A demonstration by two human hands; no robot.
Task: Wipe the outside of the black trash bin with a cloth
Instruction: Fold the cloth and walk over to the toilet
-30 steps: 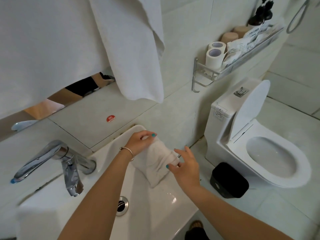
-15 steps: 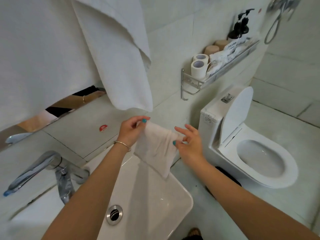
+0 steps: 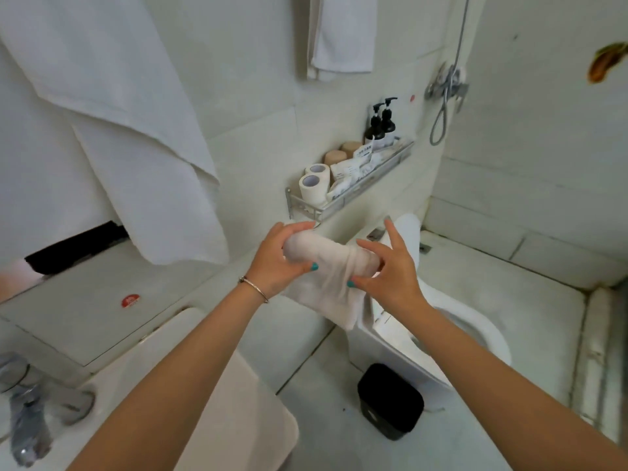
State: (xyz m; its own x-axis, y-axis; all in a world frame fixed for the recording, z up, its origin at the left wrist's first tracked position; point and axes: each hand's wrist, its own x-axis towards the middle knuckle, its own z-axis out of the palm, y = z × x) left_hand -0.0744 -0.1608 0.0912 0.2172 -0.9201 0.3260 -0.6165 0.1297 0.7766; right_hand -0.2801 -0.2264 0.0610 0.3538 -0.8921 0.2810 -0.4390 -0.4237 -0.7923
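Both hands are up at chest height with the white cloth [image 3: 331, 270] stretched between them: the left hand [image 3: 277, 260] is closed round one bunched end, thumb and fingers wrapped over it, while the right hand [image 3: 390, 270] pinches the other end between thumb and first fingers, its remaining fingers spread free. The middle of the cloth is rolled or gathered into a thick band and a loose flap hangs below, which suggests it is being folded or bunched into a pad that fits the palm, so a firm face can be pressed against a flat side. The black trash bin [image 3: 390, 401] stands on the tiled floor well below the hands, just beside the base of the toilet [image 3: 475, 328] and near the corner of the sink [image 3: 238, 402], its lid on and nothing touching it. No wiping has begun, as far as these positions show. The next move probably calls for bending or crouching, since the bin sits low and tucked close to the toilet, leaving its far side awkward to reach unless it is turned or pulled out.
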